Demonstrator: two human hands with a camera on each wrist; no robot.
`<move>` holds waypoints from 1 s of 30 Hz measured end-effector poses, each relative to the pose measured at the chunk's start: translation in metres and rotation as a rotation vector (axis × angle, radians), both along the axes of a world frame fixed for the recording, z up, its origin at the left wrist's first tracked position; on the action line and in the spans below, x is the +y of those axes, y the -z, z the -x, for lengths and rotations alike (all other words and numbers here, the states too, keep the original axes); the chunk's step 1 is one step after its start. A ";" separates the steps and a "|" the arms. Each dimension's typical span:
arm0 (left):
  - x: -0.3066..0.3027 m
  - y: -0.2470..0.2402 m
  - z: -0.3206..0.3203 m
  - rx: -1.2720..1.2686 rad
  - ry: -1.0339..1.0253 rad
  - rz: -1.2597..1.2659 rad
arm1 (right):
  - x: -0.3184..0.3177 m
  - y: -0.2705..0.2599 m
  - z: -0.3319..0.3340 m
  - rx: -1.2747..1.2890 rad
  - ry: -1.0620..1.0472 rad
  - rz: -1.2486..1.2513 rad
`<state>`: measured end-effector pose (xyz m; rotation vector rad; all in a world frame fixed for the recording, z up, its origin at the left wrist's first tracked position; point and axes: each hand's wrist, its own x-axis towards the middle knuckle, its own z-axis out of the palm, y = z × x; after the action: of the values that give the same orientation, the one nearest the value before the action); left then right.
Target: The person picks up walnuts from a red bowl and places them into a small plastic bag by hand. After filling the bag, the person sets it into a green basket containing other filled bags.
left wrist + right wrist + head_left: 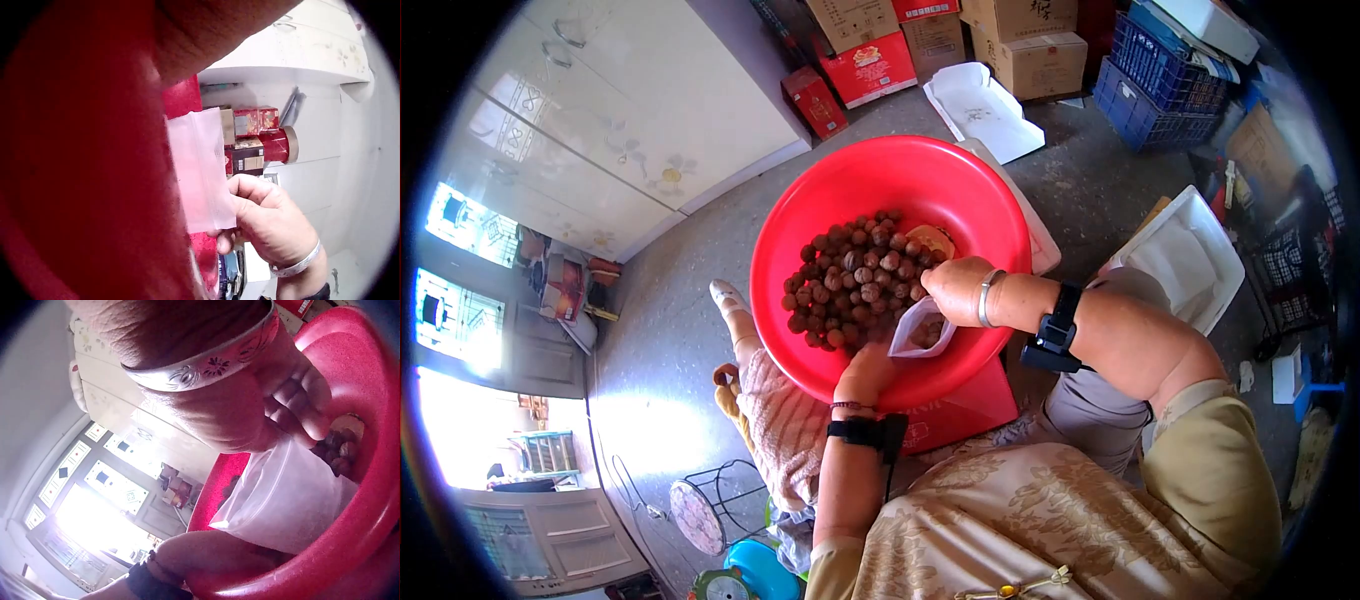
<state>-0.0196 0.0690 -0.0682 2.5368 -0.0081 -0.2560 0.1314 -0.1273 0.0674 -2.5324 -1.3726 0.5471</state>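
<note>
A large red plastic basin (985, 190) holds a heap of round brown wrinkled nuts (855, 275) that look like walnuts. My right hand (958, 290) pinches the edge of a clear plastic zip bag (920, 330) over the near right of the basin. In the head view a few nuts show inside the bag's open mouth. The left wrist view also has the right thumb and fingers on the bag's edge. My left hand (868, 370) reaches inside the basin's near rim, beside the nuts and the bag. Its fingers are blurred, and I cannot tell whether they hold nuts.
A round tan disc (933, 240) lies in the basin by the nuts. Under the basin is a red box (970, 405). White foam trays (985, 110), cardboard boxes (1035, 65) and blue crates (1155, 105) stand beyond. A small round stool (698, 517) is at lower left.
</note>
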 end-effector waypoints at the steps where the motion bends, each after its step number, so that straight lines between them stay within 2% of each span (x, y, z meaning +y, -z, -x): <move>1: -0.001 -0.007 0.000 0.223 -0.072 -0.102 | 0.000 -0.001 0.000 -0.002 -0.007 0.007; 5: 0.002 -0.009 0.001 0.132 -0.090 -0.152 | 0.000 0.003 0.000 0.005 0.002 0.005; 7: 0.001 -0.024 0.001 -0.004 -0.268 -0.027 | -0.001 0.006 -0.001 0.002 -0.010 0.001; 8: -0.003 -0.034 -0.001 -0.004 -0.267 -0.026 | -0.001 0.005 0.000 0.002 -0.009 0.002; 10: -0.010 -0.048 -0.009 -0.236 -0.554 0.200 | -0.001 0.002 0.001 -0.004 0.006 0.005; 11: -0.006 -0.048 -0.012 -0.235 -0.576 0.302 | -0.002 0.000 0.002 -0.003 0.006 0.004; 12: -0.003 -0.045 -0.012 -0.234 -0.576 0.301 | -0.003 -0.003 0.003 0.002 0.015 -0.009; 14: -0.003 -0.048 -0.014 -0.325 -0.630 0.749 | -0.003 -0.004 0.004 0.008 0.023 -0.023; 18: -0.003 -0.069 -0.004 -0.193 -0.649 1.045 | -0.002 -0.001 0.003 0.014 0.026 -0.031; 21: -0.006 -0.075 -0.003 -0.217 -0.644 1.177 | -0.002 0.000 0.002 0.017 0.033 -0.044; 27: -0.004 -0.074 0.000 -0.271 -0.526 1.305 | -0.002 0.003 0.000 -0.008 0.004 -0.025; 30: -0.003 -0.073 0.000 -0.317 -0.504 1.279 | -0.002 0.003 0.000 -0.042 -0.026 0.006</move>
<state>-0.0196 0.0661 0.0052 1.2168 0.2551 0.2887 0.1316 -0.1288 0.0644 -2.5481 -1.4214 0.5066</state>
